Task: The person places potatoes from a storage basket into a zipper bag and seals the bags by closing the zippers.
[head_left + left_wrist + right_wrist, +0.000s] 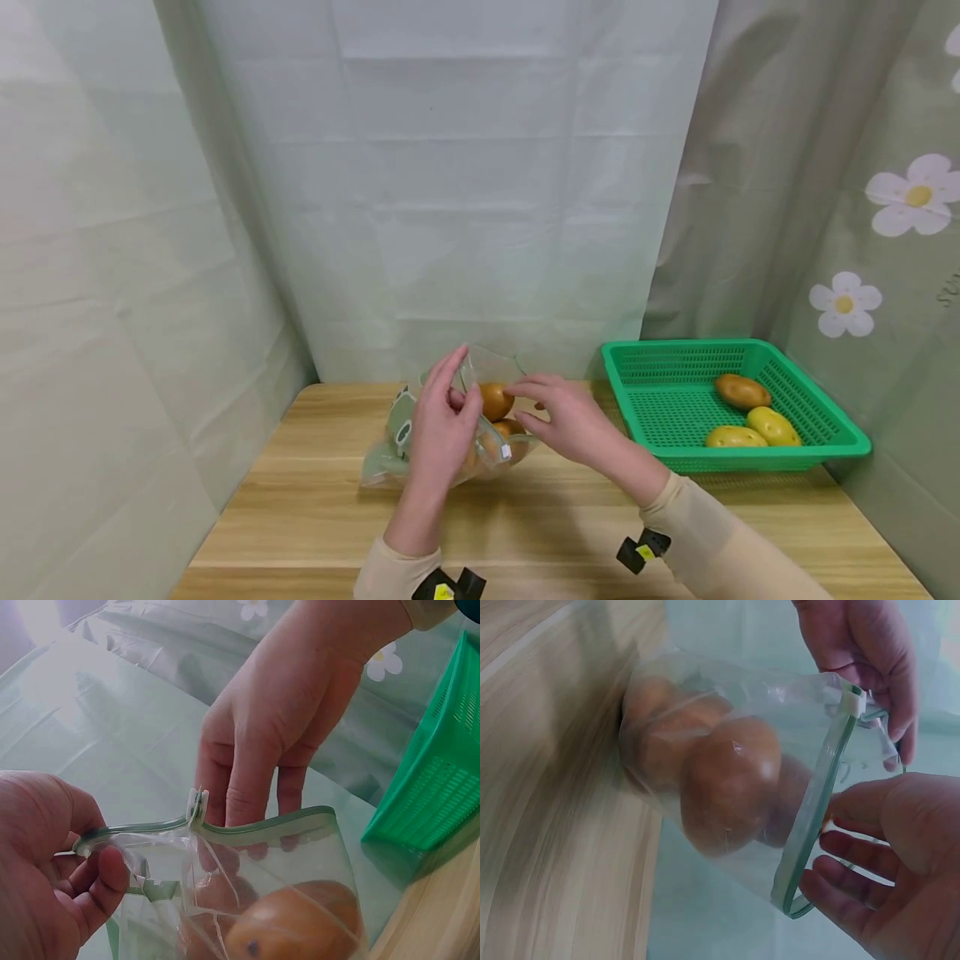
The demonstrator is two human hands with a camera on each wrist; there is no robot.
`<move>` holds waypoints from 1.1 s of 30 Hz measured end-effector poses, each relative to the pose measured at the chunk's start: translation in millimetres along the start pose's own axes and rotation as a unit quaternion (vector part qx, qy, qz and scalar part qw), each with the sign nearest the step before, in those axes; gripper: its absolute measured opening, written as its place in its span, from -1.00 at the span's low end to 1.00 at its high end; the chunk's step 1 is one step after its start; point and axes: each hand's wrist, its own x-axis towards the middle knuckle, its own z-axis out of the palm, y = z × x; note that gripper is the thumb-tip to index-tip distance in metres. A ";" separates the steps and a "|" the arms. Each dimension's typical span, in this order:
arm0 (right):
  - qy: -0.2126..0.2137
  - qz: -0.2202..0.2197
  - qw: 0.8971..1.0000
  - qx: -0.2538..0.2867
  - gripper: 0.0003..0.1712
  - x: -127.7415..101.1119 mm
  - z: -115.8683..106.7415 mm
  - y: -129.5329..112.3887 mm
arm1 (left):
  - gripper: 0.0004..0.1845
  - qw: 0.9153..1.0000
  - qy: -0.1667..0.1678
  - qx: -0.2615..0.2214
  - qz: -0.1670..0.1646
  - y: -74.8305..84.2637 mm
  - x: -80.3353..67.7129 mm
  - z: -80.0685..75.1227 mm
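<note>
I have a clear plastic zip bag with a green sealing strip resting on the pale wooden table, near its back edge, mouth turned up and toward me. My left hand pinches the strip at the end where the small white slider sits, thumb and fingers curled round the rim. My right hand is at the opposite side of the mouth, fingers straight and loosely spread, their tips touching the rim from behind without gripping it.

To do this well, I judge the left pinch should stay firm right beside the slider so the strip stays taut, while the right fingers hold the mouth flat and level; a slack rim would let the film buckle.

Inside the bag lie round brown fruits, at least two, pressed against the film; an exact count I cannot tell. Well apart to the right stands a green plastic mesh basket, holding one brown potato and two yellow potatoes.
</note>
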 end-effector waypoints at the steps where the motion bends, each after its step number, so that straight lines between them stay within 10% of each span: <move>1: -0.005 0.001 1.000 0.001 -0.58 -0.8 -0.9 0.0 | -0.37 1.000 0.000 -0.002 0.000 0.3 -0.2 0.2; 33: 0.065 0.133 0.986 -0.076 -0.43 -78.2 -82.4 99.0 | -0.35 0.995 0.008 -0.096 -0.007 10.6 5.8 2.7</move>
